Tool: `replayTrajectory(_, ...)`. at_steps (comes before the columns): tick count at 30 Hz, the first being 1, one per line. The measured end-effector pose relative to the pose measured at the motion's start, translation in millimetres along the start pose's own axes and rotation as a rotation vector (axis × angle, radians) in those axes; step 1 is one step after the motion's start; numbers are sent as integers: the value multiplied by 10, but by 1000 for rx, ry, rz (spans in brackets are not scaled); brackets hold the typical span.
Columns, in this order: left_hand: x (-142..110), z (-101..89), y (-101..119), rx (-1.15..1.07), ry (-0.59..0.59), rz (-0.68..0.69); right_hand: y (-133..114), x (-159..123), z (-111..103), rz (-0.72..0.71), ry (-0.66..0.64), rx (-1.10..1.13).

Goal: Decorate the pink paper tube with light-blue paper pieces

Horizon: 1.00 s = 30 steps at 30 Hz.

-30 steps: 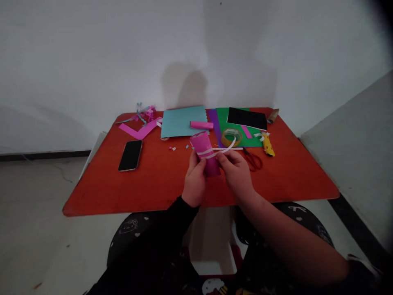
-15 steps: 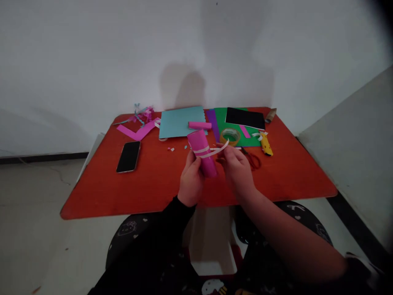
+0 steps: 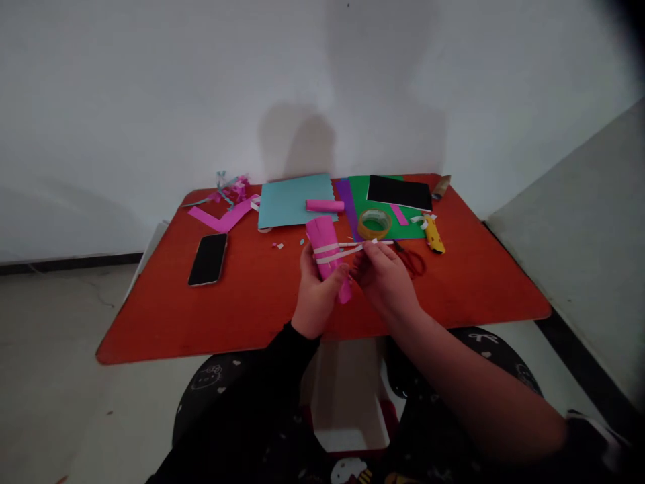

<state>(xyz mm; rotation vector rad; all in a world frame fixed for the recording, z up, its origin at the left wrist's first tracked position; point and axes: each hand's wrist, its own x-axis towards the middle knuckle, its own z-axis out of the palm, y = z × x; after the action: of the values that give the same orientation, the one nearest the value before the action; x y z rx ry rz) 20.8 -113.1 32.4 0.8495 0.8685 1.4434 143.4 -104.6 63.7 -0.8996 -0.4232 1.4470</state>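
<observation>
A pink paper tube [image 3: 322,234] is tilted above the front half of the table, with my left hand [image 3: 316,296] wrapped round it. White bands circle the tube's middle. From them a white paper strip [image 3: 349,253] stretches to the right, its end pinched between the thumb and fingers of my right hand [image 3: 383,277]. The lower part of the tube is partly hidden behind my left thumb. Just beyond my right hand lie a roll of tape [image 3: 374,224] and red-handled scissors [image 3: 414,262].
On the red table [image 3: 252,309] are a phone [image 3: 208,259] at left, a light blue sheet [image 3: 287,202] with a smaller pink tube [image 3: 325,206], green paper [image 3: 360,191], a black tablet-like slab [image 3: 400,193], a yellow spotted roll [image 3: 434,235] and pink paper scraps [image 3: 226,216]. A wall stands behind.
My right hand has drawn the strip's free end a little lower and straighter. My left thumb has shifted across the tube's front, and the tube has turned slightly.
</observation>
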Motion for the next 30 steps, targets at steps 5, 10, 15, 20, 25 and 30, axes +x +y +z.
replayTrajectory(5,-11,78,69,-45,39,-53,25,19,-12,-44,-9,-30)
replayTrajectory(10,3,54,31,-85,61,-74,43,14,-17,-75,18,-74)
replayTrajectory(15,-22,71,51,-118,39,-89,48,-19,-8,-73,3,-102)
replayTrajectory(20,-10,64,73,-99,69,-57,26,-45,-1,-116,4,-124)
replayTrajectory(25,53,19,39,-24,92,21,-28,-57,18,-177,36,-165)
replayTrajectory(30,77,37,69,28,86,66,-49,-69,13,-222,47,-211)
